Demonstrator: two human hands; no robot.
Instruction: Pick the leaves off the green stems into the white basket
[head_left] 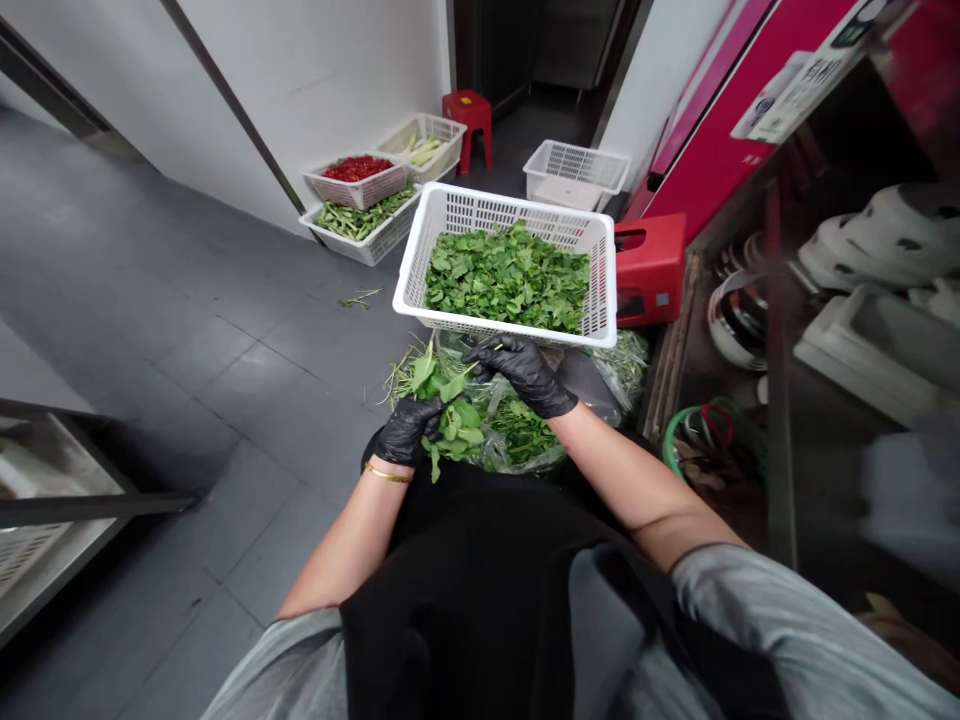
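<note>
My left hand (409, 430), in a black glove, is closed around a bunch of leafy greens (459, 425) whose leaves spill out to its right. My right hand (521, 370), gloved too, pinches a thin green stem that runs down to the bunch. Just beyond my hands stands a white plastic basket (504, 326) holding a heap of picked green leaves (510, 275). Below my right hand an opened clear plastic bag (491, 450) contains more greens (521, 428). Loose stems (405, 375) lie beyond my left hand.
Red stools stand behind the basket, one on the right (652, 270) and one by the doorway (469, 125). At the far left are baskets of red chillies (358, 168) and cut green vegetables (364, 215). A metal rack (780, 380) with dishes lines the right; stray stems (360, 299) lie on the floor.
</note>
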